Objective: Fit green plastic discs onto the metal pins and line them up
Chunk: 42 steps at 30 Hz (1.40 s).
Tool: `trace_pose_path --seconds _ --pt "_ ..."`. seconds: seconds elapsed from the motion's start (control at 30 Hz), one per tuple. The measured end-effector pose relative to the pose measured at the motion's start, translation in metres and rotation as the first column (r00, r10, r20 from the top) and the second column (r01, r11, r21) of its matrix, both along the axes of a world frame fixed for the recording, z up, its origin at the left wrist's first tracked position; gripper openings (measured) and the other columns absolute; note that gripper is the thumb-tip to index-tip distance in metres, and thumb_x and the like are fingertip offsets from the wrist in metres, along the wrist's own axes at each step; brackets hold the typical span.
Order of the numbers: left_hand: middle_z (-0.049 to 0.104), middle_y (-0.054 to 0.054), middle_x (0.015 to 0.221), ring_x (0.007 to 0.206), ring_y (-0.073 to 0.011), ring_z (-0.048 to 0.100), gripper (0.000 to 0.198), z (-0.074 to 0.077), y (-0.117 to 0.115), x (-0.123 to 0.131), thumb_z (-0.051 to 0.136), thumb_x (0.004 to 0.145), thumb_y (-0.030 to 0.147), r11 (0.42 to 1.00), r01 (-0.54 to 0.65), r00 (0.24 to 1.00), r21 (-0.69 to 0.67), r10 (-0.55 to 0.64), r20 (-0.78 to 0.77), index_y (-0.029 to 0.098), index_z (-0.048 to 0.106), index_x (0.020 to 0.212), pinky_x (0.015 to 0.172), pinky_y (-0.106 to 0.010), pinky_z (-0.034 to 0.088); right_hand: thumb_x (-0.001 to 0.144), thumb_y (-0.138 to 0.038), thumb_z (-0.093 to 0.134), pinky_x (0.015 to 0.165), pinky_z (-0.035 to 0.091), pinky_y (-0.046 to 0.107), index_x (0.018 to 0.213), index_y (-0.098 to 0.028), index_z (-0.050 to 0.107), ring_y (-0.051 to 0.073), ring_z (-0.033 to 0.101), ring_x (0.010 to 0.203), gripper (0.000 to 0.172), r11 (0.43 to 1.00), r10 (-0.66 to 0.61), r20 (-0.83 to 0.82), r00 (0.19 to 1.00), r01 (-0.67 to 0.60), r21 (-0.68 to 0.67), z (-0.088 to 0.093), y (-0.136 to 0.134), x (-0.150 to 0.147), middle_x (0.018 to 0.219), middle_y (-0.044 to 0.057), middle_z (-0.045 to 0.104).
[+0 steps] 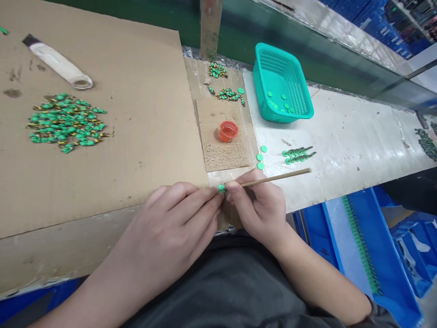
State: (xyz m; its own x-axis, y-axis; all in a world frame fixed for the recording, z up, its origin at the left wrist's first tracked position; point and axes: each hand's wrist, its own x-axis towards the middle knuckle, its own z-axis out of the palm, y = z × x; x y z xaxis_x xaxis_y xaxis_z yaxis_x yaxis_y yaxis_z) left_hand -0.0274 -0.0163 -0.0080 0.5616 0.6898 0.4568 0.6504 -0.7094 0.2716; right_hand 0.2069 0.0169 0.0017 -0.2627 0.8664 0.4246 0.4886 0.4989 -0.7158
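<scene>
My left hand (180, 218) is closed, its fingertips pinching a small green piece (221, 187) near the table's front edge. My right hand (261, 205) grips a thin wooden stick (280, 176), which points up to the right. Its thumb and fingertips meet right beside the green piece, partly hiding it. Just beyond the hands, a small red cup (228, 131) stands on a speckled piece of cardboard (223, 157). Several flat green discs (260, 157) lie to its right, near two rows of green-based figures (299, 156).
A pile of small green, black and yellow pieces (68, 120) lies on the left cardboard (146, 114), below a white tube (59, 64). Smaller groups (228, 94) lie at the back. A teal basket (283, 82) holds several discs. Blue bins (392, 264) stand lower right.
</scene>
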Motion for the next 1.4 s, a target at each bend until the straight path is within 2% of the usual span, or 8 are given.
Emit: trace_pose_path --seconds 0.33,0.43,0.53,0.63,0.77,0.97,1.13,1.4 --pt "0.09 -0.008 0.141 0.117 -0.0314 0.08 0.033 -0.001 0.0 0.001 0.061 0.12 0.018 1.0 0.002 1.0 -0.003 -0.002 0.003 0.02 0.08 0.148 0.101 -0.055 0.064 0.12 -0.027 0.075 0.069 0.063 0.029 0.098 -0.028 0.07 0.016 0.079 0.071 0.022 1.0 -0.003 -0.032 0.999 0.003 -0.029 0.001 -0.001 -0.001 0.082 -0.003 0.079" --pt "0.091 -0.009 0.138 0.116 -0.0309 0.079 0.031 -0.001 0.001 0.001 0.06 0.121 0.017 1.0 0.008 1.0 0.005 -0.008 0.003 0.016 0.08 0.145 0.101 -0.054 0.063 0.12 -0.028 0.075 0.067 0.064 0.029 0.1 -0.027 0.07 0.015 0.079 0.07 0.021 0.998 -0.003 -0.104 0.995 -0.004 -0.068 -0.002 -0.001 -0.001 0.083 -0.003 0.079" --pt "0.091 -0.009 0.134 0.116 -0.03 0.079 0.03 0.0 0.002 0.001 0.062 0.12 0.017 1.0 0.007 1.0 0.011 -0.007 0.006 0.019 0.082 0.142 0.1 -0.052 0.063 0.121 -0.028 0.075 0.064 0.063 0.027 0.1 -0.027 0.07 0.013 0.075 0.067 0.022 0.997 -0.034 -0.21 0.977 0.017 -0.082 -0.002 0.001 -0.001 0.084 -0.003 0.078" --pt "0.09 -0.01 0.133 0.115 -0.0294 0.078 0.03 0.0 0.003 0.001 0.066 0.118 0.017 1.0 0.004 1.0 0.005 -0.004 0.025 0.018 0.083 0.143 0.1 -0.05 0.062 0.122 -0.033 0.075 0.063 0.061 0.028 0.1 -0.027 0.071 0.012 0.072 0.066 0.023 0.997 -0.08 -0.25 0.965 0.079 -0.011 0.006 0.016 0.001 0.087 -0.003 0.077" --pt "0.09 -0.009 0.135 0.114 -0.0279 0.078 0.029 0.0 0.002 0.001 0.068 0.118 0.018 1.0 0.0 0.998 0.003 0.0 0.059 0.017 0.082 0.143 0.102 -0.048 0.062 0.122 -0.039 0.076 0.069 0.058 0.031 0.1 -0.027 0.07 0.014 0.072 0.071 0.026 0.988 -0.079 -0.205 0.975 0.104 0.117 0.024 0.06 0.003 0.084 -0.004 0.073" --pt "0.091 -0.007 0.13 0.112 -0.0257 0.079 0.029 -0.002 0.003 0.002 0.065 0.119 0.018 1.0 -0.021 0.996 0.019 0.02 0.088 0.019 0.082 0.142 0.102 -0.046 0.06 0.124 -0.041 0.07 0.07 0.05 0.031 0.087 -0.029 0.051 0.014 0.059 0.072 0.043 0.972 0.051 -0.049 0.997 -0.038 0.231 0.025 0.126 -0.003 0.083 -0.005 0.058" --pt "0.09 -0.007 0.131 0.112 -0.0256 0.076 0.026 -0.005 0.002 0.002 0.064 0.12 0.017 0.999 -0.022 0.996 0.024 0.019 0.085 0.017 0.082 0.139 0.102 -0.046 0.057 0.122 -0.034 0.071 0.072 0.046 0.031 0.088 -0.029 0.047 0.014 0.056 0.072 0.042 0.98 0.087 -0.042 0.995 -0.078 0.183 0.015 0.134 -0.007 0.081 -0.007 0.053" --pt "0.09 -0.008 0.13 0.112 -0.026 0.076 0.026 -0.006 0.003 0.002 0.065 0.119 0.017 1.0 -0.018 0.995 0.022 0.016 0.094 0.018 0.082 0.139 0.102 -0.046 0.057 0.124 -0.041 0.064 0.076 0.049 0.032 0.088 -0.029 0.047 0.015 0.06 0.076 0.042 0.984 0.083 0.004 0.997 -0.083 0.16 0.013 0.133 -0.008 0.084 -0.004 0.058"
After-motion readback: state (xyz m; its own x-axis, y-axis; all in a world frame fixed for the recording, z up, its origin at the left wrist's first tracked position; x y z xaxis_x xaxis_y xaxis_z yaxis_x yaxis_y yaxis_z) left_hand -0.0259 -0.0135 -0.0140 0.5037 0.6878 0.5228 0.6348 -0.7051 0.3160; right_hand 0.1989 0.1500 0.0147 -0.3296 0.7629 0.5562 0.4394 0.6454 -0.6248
